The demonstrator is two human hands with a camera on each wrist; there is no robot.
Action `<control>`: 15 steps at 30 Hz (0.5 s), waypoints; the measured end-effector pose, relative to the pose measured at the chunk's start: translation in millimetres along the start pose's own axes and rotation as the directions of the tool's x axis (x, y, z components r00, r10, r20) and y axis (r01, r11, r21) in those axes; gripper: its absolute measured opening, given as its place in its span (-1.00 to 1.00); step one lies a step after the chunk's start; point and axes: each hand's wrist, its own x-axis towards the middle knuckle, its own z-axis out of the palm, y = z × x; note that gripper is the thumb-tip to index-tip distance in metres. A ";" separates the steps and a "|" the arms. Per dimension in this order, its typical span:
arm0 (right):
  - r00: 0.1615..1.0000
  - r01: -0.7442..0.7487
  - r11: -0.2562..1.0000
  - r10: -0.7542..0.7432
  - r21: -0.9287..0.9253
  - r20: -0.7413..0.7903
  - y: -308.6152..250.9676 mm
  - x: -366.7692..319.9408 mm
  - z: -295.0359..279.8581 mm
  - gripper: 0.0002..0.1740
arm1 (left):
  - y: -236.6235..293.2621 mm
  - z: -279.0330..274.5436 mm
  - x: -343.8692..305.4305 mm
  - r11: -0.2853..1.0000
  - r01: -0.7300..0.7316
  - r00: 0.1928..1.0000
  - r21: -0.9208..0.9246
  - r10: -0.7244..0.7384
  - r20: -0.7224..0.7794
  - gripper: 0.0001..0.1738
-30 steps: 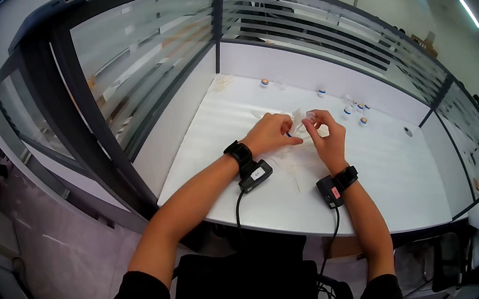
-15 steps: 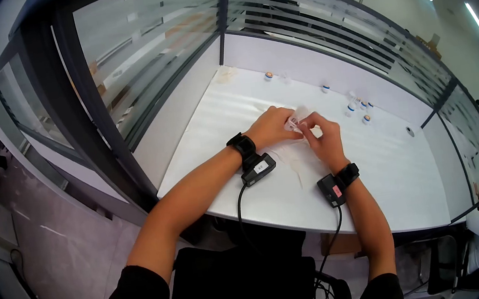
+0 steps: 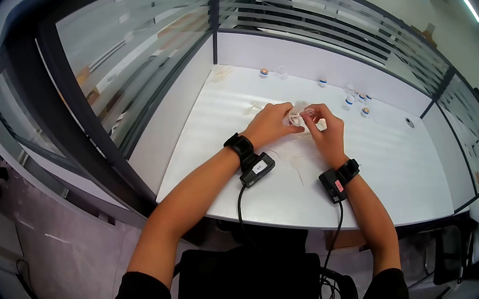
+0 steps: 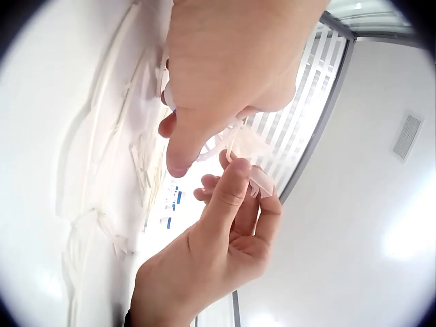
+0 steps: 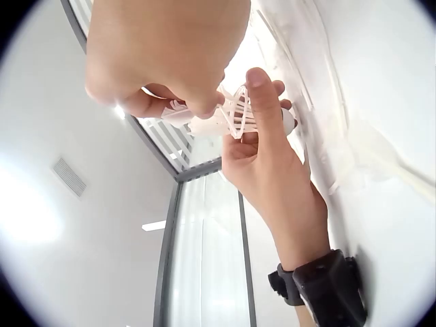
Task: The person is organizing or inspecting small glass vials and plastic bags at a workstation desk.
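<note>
From my console I see both hands meeting just above the middle of the flat white desk (image 3: 404, 179). The left hand (image 3: 272, 124) has thumb and fingers curled round a small clear plastic vial (image 5: 204, 125) that sits in crinkled transparent film (image 5: 238, 112). The right hand (image 3: 327, 133) pinches the other end of the same bundle between thumb and fingertips (image 4: 235, 174). Both grips are closed on that one small thing, which hangs in the air between them, clear of the desk.

What worries me is how little there is to hold. The film looks slick and the pinches sit right at the fingertips. If the two hands pull unevenly, I judge the vial could squirt out and roll across the desk. It might run toward the small blue-capped white bottles (image 3: 349, 100) standing near the far partition, or go off the near edge. A hard tug could also tear the film all at once and jerk the hands apart.

Loose strips of clear plastic (image 4: 139, 167) lie on the desk right beneath the hands. Anything clear dropped among them would be hard for me to find in these views. In the head view the fingers hide the vial almost wholly, and I cannot tell whether it is capped or full.
</note>
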 end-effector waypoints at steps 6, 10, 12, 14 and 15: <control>0.998 -0.006 0.999 0.008 0.032 -0.061 4.7 -0.6 0.8 -0.82 | 6.3 -1.5 -2.7 0.999 -0.031 0.999 -0.036 0.030 -0.027 -0.42; 0.996 -0.014 0.999 0.017 0.031 -0.085 3.7 -0.3 -1.3 -0.81 | 10.1 1.9 -2.8 0.999 -0.037 0.998 -0.038 0.035 -0.056 -0.42; 0.994 -0.046 0.997 0.052 0.062 -0.099 -0.1 -1.1 0.2 -0.82 | 5.4 5.3 -2.5 0.998 -0.044 0.996 -0.054 0.039 -0.082 -0.44; 0.987 -0.100 0.990 0.112 0.103 -0.112 -3.0 0.2 0.1 -0.83 | -2.4 9.0 2.7 0.997 -0.053 0.994 -0.055 0.048 -0.095 -0.46; 0.986 -0.110 0.983 0.127 0.147 -0.112 -1.4 1.1 0.3 -0.83 | 2.8 5.6 3.3 0.999 -0.028 0.997 -0.040 0.025 -0.066 -0.46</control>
